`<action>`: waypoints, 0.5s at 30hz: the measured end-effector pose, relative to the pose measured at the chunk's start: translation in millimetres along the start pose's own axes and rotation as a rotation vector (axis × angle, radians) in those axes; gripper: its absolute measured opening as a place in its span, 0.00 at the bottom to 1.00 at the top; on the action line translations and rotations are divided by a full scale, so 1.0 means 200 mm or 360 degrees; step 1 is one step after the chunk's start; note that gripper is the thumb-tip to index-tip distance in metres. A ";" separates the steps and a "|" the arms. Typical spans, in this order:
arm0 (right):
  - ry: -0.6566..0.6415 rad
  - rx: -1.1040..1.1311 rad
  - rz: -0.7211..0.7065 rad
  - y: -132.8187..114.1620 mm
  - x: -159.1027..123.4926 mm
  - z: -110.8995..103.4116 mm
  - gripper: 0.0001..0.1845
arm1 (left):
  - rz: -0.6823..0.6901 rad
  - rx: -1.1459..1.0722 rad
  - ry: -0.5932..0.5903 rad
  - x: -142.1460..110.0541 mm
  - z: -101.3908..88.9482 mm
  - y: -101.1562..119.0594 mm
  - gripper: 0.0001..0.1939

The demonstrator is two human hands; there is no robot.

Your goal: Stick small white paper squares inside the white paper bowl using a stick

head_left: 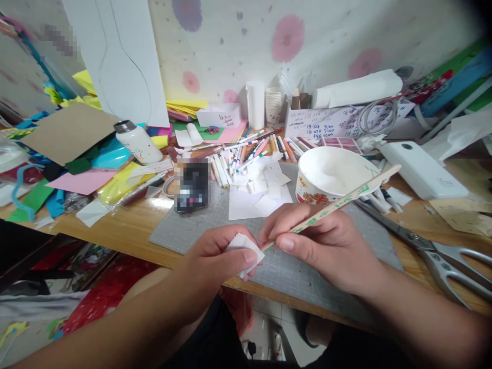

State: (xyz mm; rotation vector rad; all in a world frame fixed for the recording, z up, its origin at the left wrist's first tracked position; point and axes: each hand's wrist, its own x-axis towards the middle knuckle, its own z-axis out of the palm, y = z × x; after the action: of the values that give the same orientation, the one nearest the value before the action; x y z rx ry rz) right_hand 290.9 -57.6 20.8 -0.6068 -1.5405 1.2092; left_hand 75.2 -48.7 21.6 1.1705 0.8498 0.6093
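Note:
My left hand pinches a small folded piece of white paper with a zigzag edge between thumb and fingers. In my right hand is a flat wooden stick with green markings, slanting up to the right. The stick's lower end is at the paper's right edge; whether the two touch, I cannot tell. Both hands are over the front of a grey cutting mat. Just beyond my right hand stands a white paper bowl with red print. White paper pieces lie on the mat beyond my hands.
Large scissors lie at the right, near a white power bank. Loose markers are heaped behind the paper. A dark phone, a white bottle and coloured sheets occupy the left. Paper cups stand at the back.

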 end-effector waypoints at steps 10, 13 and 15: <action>0.0112 -0.0261 -0.0100 -0.01 0.00 0.01 0.06 | -0.0005 0.0605 0.0224 0.00 0.05 0.10 0.12; 0.0123 -0.0272 -0.0093 -0.01 0.01 0.02 0.06 | 0.0019 0.0691 0.0266 0.00 0.05 0.11 0.10; 0.0133 -0.0280 -0.0093 0.00 0.01 0.02 0.06 | 0.0135 0.0747 0.0384 0.00 0.04 0.10 0.07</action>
State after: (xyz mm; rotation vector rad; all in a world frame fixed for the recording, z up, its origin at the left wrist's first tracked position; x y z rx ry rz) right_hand 287.0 -57.9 22.5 -0.7135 -1.5930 0.9994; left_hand 81.9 -46.9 42.0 1.5838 1.1954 0.6476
